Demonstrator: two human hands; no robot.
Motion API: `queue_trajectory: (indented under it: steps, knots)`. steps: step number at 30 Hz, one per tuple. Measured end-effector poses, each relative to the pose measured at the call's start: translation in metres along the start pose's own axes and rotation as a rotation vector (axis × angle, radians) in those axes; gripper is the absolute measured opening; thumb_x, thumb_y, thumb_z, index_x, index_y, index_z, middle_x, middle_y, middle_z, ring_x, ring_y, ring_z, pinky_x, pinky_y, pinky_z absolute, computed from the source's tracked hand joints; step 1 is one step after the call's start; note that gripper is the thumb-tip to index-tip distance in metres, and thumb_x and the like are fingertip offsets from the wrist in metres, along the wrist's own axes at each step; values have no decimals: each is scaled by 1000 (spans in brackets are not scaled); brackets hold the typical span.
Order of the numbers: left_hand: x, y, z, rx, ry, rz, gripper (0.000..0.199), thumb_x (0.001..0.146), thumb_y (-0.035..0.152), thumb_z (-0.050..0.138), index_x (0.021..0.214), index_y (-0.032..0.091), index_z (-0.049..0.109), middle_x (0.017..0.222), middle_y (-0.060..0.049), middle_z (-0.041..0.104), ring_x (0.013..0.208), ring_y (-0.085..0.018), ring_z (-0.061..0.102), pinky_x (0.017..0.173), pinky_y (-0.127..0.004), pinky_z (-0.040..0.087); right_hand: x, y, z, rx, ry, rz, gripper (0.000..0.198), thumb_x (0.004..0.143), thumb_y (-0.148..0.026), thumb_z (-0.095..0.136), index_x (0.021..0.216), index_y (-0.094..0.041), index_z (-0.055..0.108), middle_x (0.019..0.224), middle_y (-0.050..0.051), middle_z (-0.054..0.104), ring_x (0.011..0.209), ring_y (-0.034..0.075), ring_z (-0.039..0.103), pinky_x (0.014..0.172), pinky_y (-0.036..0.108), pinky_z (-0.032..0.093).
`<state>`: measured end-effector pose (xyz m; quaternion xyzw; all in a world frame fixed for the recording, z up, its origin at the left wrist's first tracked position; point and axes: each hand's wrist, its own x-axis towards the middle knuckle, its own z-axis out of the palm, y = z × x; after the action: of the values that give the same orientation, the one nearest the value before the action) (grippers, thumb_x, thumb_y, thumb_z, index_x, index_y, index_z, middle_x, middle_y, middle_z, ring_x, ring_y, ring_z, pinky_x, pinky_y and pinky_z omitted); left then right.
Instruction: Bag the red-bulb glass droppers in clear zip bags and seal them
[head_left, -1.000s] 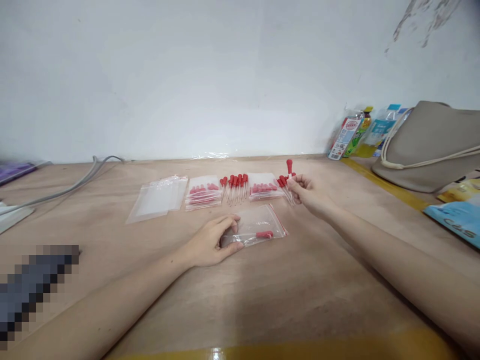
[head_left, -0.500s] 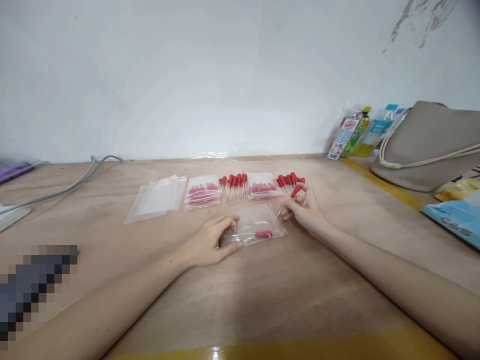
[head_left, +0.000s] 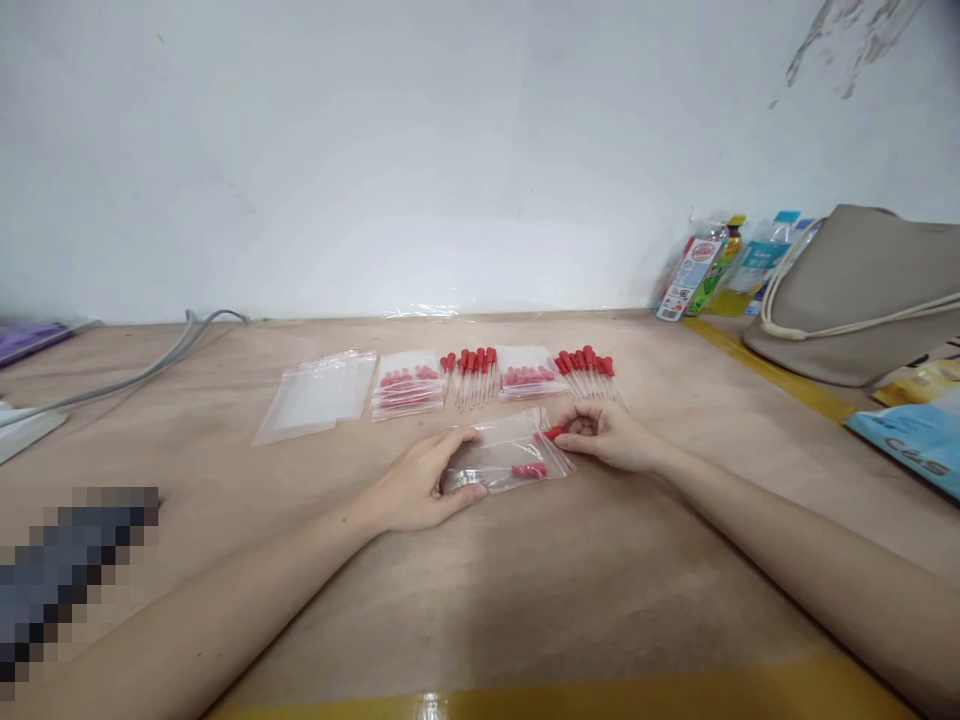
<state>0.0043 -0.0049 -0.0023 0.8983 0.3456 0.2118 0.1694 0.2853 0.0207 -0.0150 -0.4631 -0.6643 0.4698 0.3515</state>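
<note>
A clear zip bag (head_left: 499,450) lies flat on the table, its zip end to the right. My left hand (head_left: 431,480) grips the bag's left end between thumb and curled fingers. Inside the bag rests one dropper with a red rubber bulb (head_left: 529,470). My right hand (head_left: 604,435) pinches a second red-bulbed dropper (head_left: 553,433) at the bag's right opening; its thin stem points left into the bag. Behind the bag, loose droppers lie in two groups, a middle group (head_left: 477,362) and a right group (head_left: 589,362).
Filled bags form a left stack (head_left: 407,385) and a right stack (head_left: 525,372). Flat unfilled bags (head_left: 315,395) lie farther left. A grey cable (head_left: 150,372) crosses the left side. Bottles (head_left: 746,275), a carton (head_left: 690,278) and a grey bag (head_left: 862,290) stand at right.
My right hand has moved left and down slightly, and its dropper has turned from tilted upright to nearly flat, stem entering the bag. My left hand stays on the bag.
</note>
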Motion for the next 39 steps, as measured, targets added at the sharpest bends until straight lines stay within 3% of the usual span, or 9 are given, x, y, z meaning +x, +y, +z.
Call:
queue_trajectory:
  steps: [4,8,12,20,26,28,33,36,39]
  knots:
    - [0,-1,1,-5,4,-1,49,81,39,57,123,21,41,121,-10,55,109,-26,53,92,-43,43,4,2,-9,-272,6,-100,22,67,-33,68,77,-14,66,60,-3,54,50,6,40,46,19,32]
    - [0,-2,2,-8,6,2,48,81,39,58,123,21,42,121,-10,55,108,-26,53,92,-42,44,3,-1,-7,-373,7,-177,19,69,-33,64,78,-16,68,58,-4,51,49,6,37,46,19,29]
    - [0,-1,1,-9,0,13,48,81,39,57,123,21,42,119,-10,55,106,-26,54,91,-42,44,-2,-8,7,-370,-59,-215,19,72,-33,61,77,-18,70,58,-3,51,47,6,35,43,19,27]
    - [0,-1,2,-6,10,8,47,81,38,57,123,22,43,118,-9,56,106,-26,54,92,-41,43,-1,-10,20,-253,-20,-222,23,70,-40,63,69,-18,70,56,-1,52,49,7,39,44,19,32]
    - [1,-1,2,-17,6,31,45,81,36,57,122,21,43,117,-9,56,104,-25,55,91,-41,44,-2,-13,15,-332,-192,-319,28,81,-36,51,67,-18,67,76,3,58,68,12,51,60,23,41]
    - [1,0,1,-16,5,31,44,81,36,57,120,21,45,118,-9,56,106,-25,54,92,-41,44,2,-13,8,-414,-65,-294,26,81,-34,49,70,-18,67,74,3,59,67,13,52,61,24,41]
    - [1,-1,2,-12,-2,34,42,81,36,58,118,21,46,121,-9,55,111,-26,53,94,-41,43,26,-10,-23,-744,506,-194,20,77,-29,51,76,-16,66,77,5,62,69,15,54,65,26,40]
    - [1,-3,3,-11,-4,56,41,81,36,57,119,21,47,124,-10,53,115,-26,50,97,-41,42,43,-8,-41,-917,593,-25,21,75,-29,51,82,-16,66,85,8,63,77,18,57,65,26,39]
    - [1,-3,3,0,-4,65,40,82,37,57,118,20,49,127,-10,51,118,-26,48,99,-42,41,56,-8,-46,-970,572,144,23,74,-34,51,79,-17,65,84,9,65,76,19,58,61,26,38]
